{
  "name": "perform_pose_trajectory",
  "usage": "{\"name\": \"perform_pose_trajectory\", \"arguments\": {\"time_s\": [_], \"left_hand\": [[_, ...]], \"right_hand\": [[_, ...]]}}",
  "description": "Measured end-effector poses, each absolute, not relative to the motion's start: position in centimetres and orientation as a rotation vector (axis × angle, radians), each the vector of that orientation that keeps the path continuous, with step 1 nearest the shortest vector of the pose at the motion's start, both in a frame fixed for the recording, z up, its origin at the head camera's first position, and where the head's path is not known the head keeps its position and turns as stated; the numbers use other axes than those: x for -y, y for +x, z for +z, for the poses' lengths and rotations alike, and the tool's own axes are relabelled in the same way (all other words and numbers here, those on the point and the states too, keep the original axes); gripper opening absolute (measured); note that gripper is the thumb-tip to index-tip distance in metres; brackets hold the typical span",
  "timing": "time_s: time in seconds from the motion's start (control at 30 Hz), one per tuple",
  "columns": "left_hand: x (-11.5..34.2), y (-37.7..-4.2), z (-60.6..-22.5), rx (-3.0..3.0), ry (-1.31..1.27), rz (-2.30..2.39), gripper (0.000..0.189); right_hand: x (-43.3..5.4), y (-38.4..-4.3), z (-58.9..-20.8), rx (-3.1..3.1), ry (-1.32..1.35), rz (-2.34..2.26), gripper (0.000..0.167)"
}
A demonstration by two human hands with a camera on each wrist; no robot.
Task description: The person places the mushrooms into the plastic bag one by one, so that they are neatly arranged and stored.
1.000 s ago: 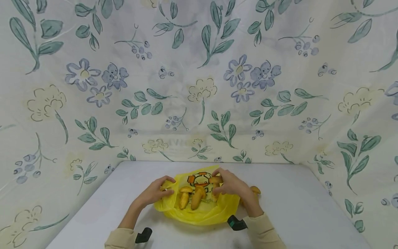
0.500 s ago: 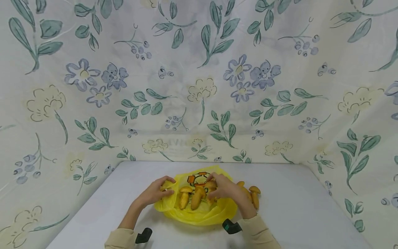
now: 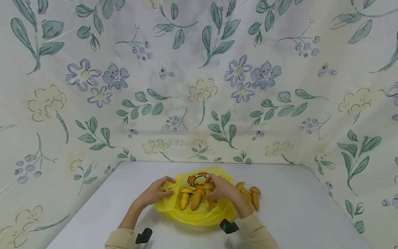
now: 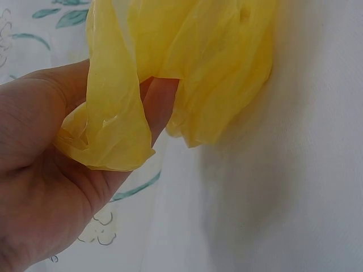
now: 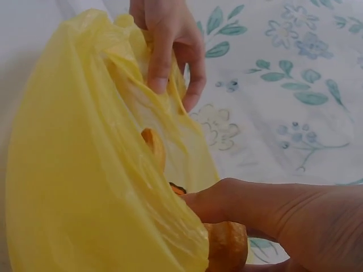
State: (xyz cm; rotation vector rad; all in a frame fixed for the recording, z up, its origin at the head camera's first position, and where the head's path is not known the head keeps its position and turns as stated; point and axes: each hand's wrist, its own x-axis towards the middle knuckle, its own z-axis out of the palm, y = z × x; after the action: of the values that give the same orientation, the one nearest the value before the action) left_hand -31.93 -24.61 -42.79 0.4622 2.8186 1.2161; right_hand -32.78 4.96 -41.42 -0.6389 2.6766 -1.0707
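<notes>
A thin yellow plastic bag with a printed cartoon figure lies spread on the table with its mouth open. My left hand grips the bag's left edge, and the film passes between thumb and fingers, as the left wrist view shows. Two tan mushrooms lie side by side within the bag mouth. Just right of them my right hand pinches another mushroom between thumb and fingers, cap uppermost. In the right wrist view the bag's near wall hides most of the mushrooms inside; one stem shows.
Several more mushrooms lie on the white table to the right, partly behind the right forearm. A black mount sits at each wrist. Floral cloth hangs behind and at both sides of the table.
My right hand has moved left with the mushroom, from the bag's right side to beside the other two. Mushrooms on the right have come out from behind the arm. My left hand keeps still.
</notes>
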Motion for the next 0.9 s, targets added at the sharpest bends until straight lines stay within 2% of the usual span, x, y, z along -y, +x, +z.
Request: {"name": "perform_pose_trajectory", "arguments": {"time_s": [0.9], "left_hand": [[24.4,-31.6,-42.2,-2.819,0.460,1.182,0.033]], "right_hand": [[-4.4,-33.0,-42.9,-2.662,-0.606,-1.084,0.047]]}}
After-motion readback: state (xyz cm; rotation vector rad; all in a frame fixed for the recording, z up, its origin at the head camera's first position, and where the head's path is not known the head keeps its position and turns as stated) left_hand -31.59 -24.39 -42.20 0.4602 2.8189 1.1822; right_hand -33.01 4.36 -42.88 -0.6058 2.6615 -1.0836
